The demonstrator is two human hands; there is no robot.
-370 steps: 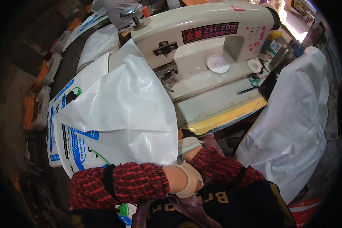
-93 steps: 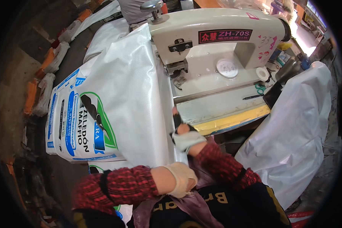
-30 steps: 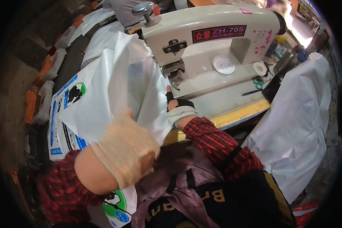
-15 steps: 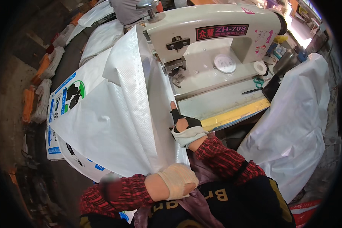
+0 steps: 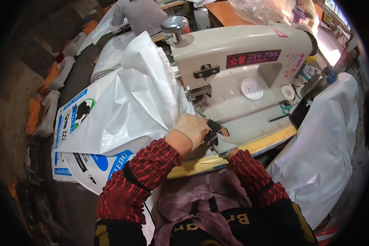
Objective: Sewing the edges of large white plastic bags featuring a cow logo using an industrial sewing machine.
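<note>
A large white woven sack (image 5: 127,102) with blue and green print is draped from the floor up onto the bed of a cream industrial sewing machine (image 5: 242,69). My left hand (image 5: 190,129), in a beige glove, is curled over the sack's edge just in front of the presser foot (image 5: 201,100). My right hand (image 5: 219,135), in a black and white glove, sits right beside it on the machine bed, touching the sack's edge. The left hand partly hides its fingers, so its grip is unclear.
Printed sacks (image 5: 69,164) lie stacked on the floor at left. A pile of white sacks (image 5: 328,143) hangs at the right. Green-handled scissors (image 5: 286,107) lie on the machine bed. Another person (image 5: 137,14) works at the far end. Orange bundles (image 5: 33,117) line the left wall.
My left arm has swung up from my lap to the machine bed beside my right hand. The sack has been pulled up against the machine head.
</note>
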